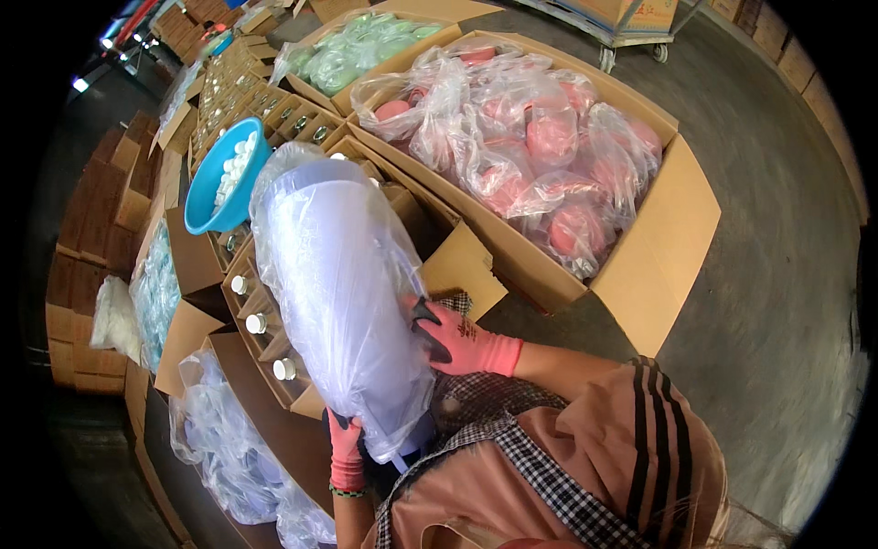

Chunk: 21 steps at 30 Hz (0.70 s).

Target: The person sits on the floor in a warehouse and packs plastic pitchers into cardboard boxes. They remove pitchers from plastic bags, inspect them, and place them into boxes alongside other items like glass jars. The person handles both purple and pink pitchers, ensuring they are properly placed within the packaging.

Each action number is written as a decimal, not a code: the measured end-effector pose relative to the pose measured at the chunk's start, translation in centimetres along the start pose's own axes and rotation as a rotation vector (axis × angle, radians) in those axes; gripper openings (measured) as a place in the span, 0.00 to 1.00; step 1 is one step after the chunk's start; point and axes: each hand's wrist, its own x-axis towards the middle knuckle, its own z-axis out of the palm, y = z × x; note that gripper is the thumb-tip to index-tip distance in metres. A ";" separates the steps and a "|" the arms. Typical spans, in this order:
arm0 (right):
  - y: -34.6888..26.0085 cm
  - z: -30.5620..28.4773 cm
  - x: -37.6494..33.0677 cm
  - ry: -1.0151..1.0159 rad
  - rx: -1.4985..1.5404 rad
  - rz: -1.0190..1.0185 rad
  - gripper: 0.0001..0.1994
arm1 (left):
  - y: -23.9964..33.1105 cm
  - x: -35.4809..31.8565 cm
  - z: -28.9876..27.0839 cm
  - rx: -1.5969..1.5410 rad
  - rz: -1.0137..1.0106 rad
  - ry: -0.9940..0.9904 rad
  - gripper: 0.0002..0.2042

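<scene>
A long, rounded lavender plastic piece [338, 265] in a clear plastic bag lies slanted in front of me, over the divided cartons. Its exact kind is blurred by the film. My right hand [462, 339], in a pink glove with dark grey fingertips, grips its right side; some fingertips are hidden. Lower down, my left hand [346, 453], gloved alike, holds the near end, with its fingers partly out of sight. White-capped bottles [257, 323] stand in carton compartments just left of the bagged piece.
A blue basin [225, 178] of white caps rests on the cartons. To the right stands an open carton [654, 302] of bagged red pieces; bagged green pieces [366, 50] lie beyond it. Bagged lavender pieces [242, 457] fill a box at lower left. A wheeled cart [631, 37] stands behind.
</scene>
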 end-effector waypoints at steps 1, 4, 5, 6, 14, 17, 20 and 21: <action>0.5 -0.3 0.1 -0.073 0.041 -0.040 0.27 | 0.2 0.2 -0.2 -0.067 0.016 -0.004 0.39; 1.0 -1.1 0.7 -0.216 -0.094 0.010 0.29 | 2.3 0.8 -0.3 -0.201 0.026 -0.011 0.35; 0.6 -1.7 1.3 -0.293 -0.110 0.085 0.29 | 3.6 1.2 -0.2 -0.199 0.006 -0.010 0.34; 0.4 -2.3 1.9 -0.363 -0.130 0.154 0.29 | 4.6 1.8 0.0 -0.195 -0.003 -0.006 0.33; -0.5 -0.5 -1.8 0.049 0.127 0.280 0.30 | 0.0 -0.3 5.3 -0.629 -0.086 -0.060 0.19; -0.9 0.4 -1.2 -0.014 0.033 0.286 0.27 | 6.6 -0.7 10.6 -0.682 -0.142 -0.167 0.14; -3.7 -0.4 1.0 -0.123 -0.079 0.195 0.24 | 6.1 0.7 10.7 -0.631 -0.253 -0.132 0.11; -3.2 0.7 1.3 -0.148 -0.125 0.186 0.27 | 6.1 1.2 10.7 -0.750 -0.252 -0.174 0.11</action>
